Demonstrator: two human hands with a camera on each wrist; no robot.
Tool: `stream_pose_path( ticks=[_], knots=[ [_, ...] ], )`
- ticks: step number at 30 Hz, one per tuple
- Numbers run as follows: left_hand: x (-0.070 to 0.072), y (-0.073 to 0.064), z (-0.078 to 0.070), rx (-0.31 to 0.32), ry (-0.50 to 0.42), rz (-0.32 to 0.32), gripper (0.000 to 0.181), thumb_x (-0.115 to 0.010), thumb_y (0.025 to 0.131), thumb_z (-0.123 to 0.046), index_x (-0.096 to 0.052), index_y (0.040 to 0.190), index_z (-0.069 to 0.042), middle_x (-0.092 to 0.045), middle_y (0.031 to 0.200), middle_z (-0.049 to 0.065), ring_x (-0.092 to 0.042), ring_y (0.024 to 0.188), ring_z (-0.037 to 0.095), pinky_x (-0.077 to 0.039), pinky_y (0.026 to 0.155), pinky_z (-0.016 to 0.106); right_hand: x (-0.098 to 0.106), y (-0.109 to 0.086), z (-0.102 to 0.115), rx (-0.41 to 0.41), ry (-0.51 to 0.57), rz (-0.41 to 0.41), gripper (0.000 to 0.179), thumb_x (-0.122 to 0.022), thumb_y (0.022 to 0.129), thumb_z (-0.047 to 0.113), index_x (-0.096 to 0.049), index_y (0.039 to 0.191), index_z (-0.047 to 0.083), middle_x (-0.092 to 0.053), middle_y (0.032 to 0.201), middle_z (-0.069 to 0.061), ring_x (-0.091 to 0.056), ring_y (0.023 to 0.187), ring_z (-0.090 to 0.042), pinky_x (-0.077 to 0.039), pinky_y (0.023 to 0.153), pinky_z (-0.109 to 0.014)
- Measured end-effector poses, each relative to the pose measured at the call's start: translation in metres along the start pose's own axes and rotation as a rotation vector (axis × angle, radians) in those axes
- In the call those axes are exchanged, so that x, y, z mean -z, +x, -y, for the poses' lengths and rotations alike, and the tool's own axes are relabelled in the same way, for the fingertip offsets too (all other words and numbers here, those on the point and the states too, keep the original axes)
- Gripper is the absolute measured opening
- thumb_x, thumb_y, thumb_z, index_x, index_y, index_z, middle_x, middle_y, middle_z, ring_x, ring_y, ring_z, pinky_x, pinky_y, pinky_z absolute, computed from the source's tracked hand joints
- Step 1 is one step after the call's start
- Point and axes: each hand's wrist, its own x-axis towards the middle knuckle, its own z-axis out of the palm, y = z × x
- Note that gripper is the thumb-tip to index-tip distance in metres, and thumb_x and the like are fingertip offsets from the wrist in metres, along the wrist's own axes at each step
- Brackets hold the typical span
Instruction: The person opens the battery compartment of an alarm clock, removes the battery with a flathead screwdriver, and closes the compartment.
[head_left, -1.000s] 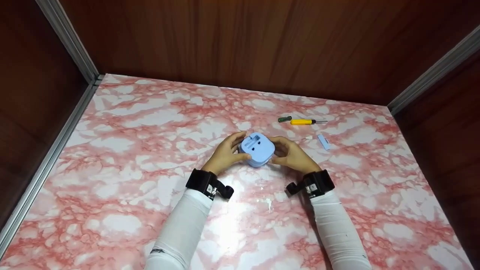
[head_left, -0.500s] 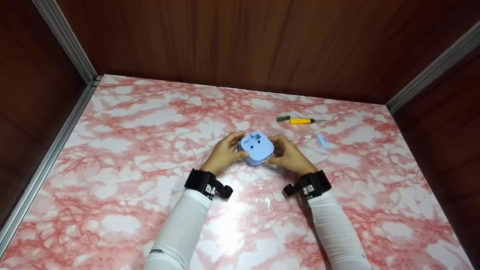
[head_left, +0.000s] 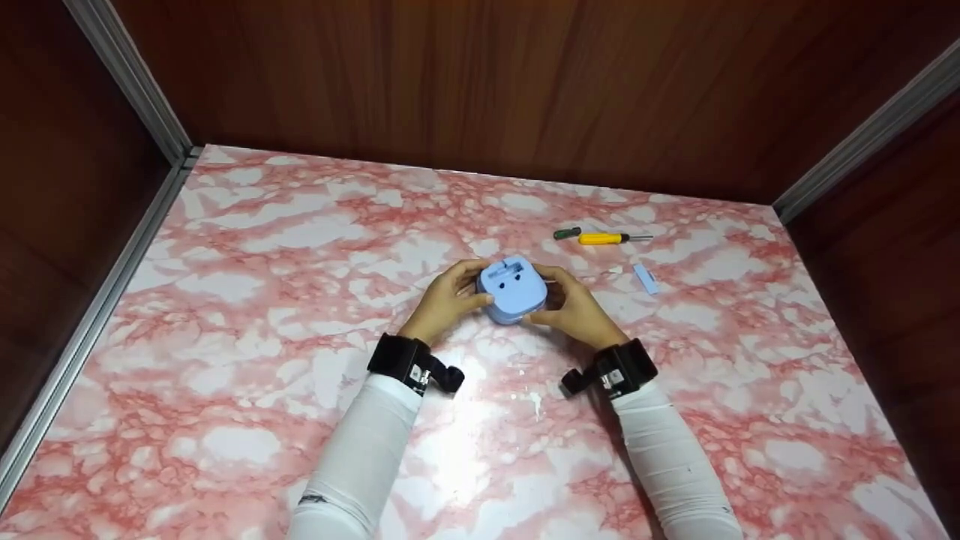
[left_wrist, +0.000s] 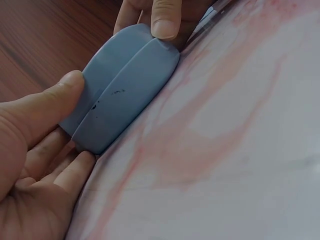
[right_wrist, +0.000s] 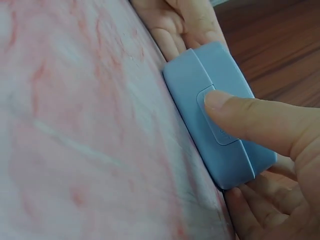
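Observation:
A light-blue rounded-square plastic case (head_left: 519, 298) sits on the table between both hands. Its upper face has an uncovered slot, like a battery compartment, and two dark holes. My left hand (head_left: 442, 300) grips its left side; the left wrist view has the thumb (left_wrist: 67, 90) against the case wall and fingers low by the base. On the other side, my right hand (head_left: 581, 307) holds the case, its thumb (right_wrist: 240, 112) pressing an inset rounded tab (right_wrist: 220, 131) on the near side. A seam runs round the wall, with small dark marks (left_wrist: 117, 92).
Beyond the hands to the right lie a yellow-handled screwdriver (head_left: 602, 238), a small dark-green cylindrical thing (head_left: 567, 233) and a thin light-blue strip (head_left: 645, 279), like a cover. Brown wood-grain panels (head_left: 480, 82) bound the marbled table (head_left: 262, 337) at back and sides.
The case has turned slightly clockwise in the hands. My right thumb has moved left along its near side. The head view has shifted a little; the screwdriver and strip lie as before.

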Motion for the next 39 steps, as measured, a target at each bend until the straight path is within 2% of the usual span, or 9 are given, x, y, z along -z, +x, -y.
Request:
stream_pose_path(
  ticks=[6, 10, 18, 24, 28, 34, 39],
  knots=[
    [0.0, 0.002, 0.001, 0.018, 0.007, -0.012, 0.062, -0.076, 0.089, -0.003, -0.052, 0.146, 0.0, -0.049, 0.151, 0.017, -0.048, 0.139, 0.029, -0.041, 0.113, 0.026, -0.005, 0.0, 0.001, -0.008, 0.028, -0.044, 0.076, -0.084, 0.079, -0.003, -0.043, 0.143, -0.003, -0.049, 0.145, -0.025, -0.059, 0.121, -0.038, -0.05, 0.105, -0.047],
    [0.001, 0.002, 0.002, 0.018, -0.02, -0.021, 0.062, -0.075, 0.089, 0.0, -0.05, 0.145, 0.002, -0.05, 0.149, 0.019, -0.047, 0.14, 0.03, -0.042, 0.113, 0.027, -0.01, 0.0, 0.002, 0.011, 0.032, -0.059, 0.075, -0.083, 0.077, -0.006, -0.042, 0.14, -0.005, -0.049, 0.144, -0.026, -0.059, 0.12, -0.039, -0.051, 0.104, -0.047],
    [0.0, -0.001, 0.002, 0.023, -0.063, -0.008, 0.062, -0.076, 0.091, -0.007, -0.049, 0.146, 0.001, -0.048, 0.151, 0.017, -0.044, 0.142, 0.028, -0.038, 0.116, 0.028, -0.015, 0.0, 0.005, 0.004, -0.04, -0.083, 0.087, -0.085, 0.077, -0.002, -0.039, 0.151, 0.0, -0.049, 0.144, -0.022, -0.059, 0.12, -0.036, -0.053, 0.101, -0.042],
    [-0.001, -0.003, -0.001, 0.042, -0.023, 0.02, 0.074, -0.083, 0.085, -0.01, -0.047, 0.15, -0.005, -0.049, 0.151, 0.012, -0.044, 0.142, 0.024, -0.038, 0.116, 0.025, -0.019, 0.001, 0.006, 0.006, -0.103, -0.097, 0.094, -0.087, 0.076, 0.003, -0.035, 0.155, 0.0, -0.044, 0.144, -0.025, -0.055, 0.125, -0.037, -0.049, 0.105, -0.044],
    [-0.002, -0.005, -0.003, 0.056, -0.018, 0.044, 0.084, -0.086, 0.082, -0.008, -0.042, 0.154, -0.007, -0.044, 0.156, 0.011, -0.041, 0.145, 0.025, -0.038, 0.115, 0.024, -0.02, 0.0, 0.009, -0.008, -0.162, -0.103, 0.098, -0.09, 0.076, 0.011, -0.033, 0.156, 0.002, -0.043, 0.14, -0.025, -0.054, 0.126, -0.037, -0.044, 0.109, -0.046],
    [-0.003, -0.006, -0.005, 0.076, 0.023, 0.071, 0.094, -0.087, 0.078, -0.005, -0.037, 0.157, -0.011, -0.035, 0.161, 0.01, -0.037, 0.147, 0.027, -0.039, 0.114, 0.025, -0.025, -0.002, 0.014, -0.033, -0.188, -0.126, 0.1, -0.092, 0.075, 0.016, -0.034, 0.156, 0.001, -0.045, 0.14, -0.025, -0.056, 0.123, -0.035, -0.047, 0.107, -0.044],
    [-0.003, -0.006, -0.006, 0.077, 0.083, 0.072, 0.101, -0.09, 0.075, -0.008, -0.034, 0.159, -0.013, -0.028, 0.164, 0.012, -0.036, 0.147, 0.029, -0.038, 0.115, 0.026, -0.031, -0.004, 0.02, -0.023, -0.219, -0.163, 0.099, -0.091, 0.076, 0.017, -0.034, 0.154, -0.005, -0.047, 0.141, -0.028, -0.056, 0.123, -0.038, -0.049, 0.107, -0.045]
  ],
)
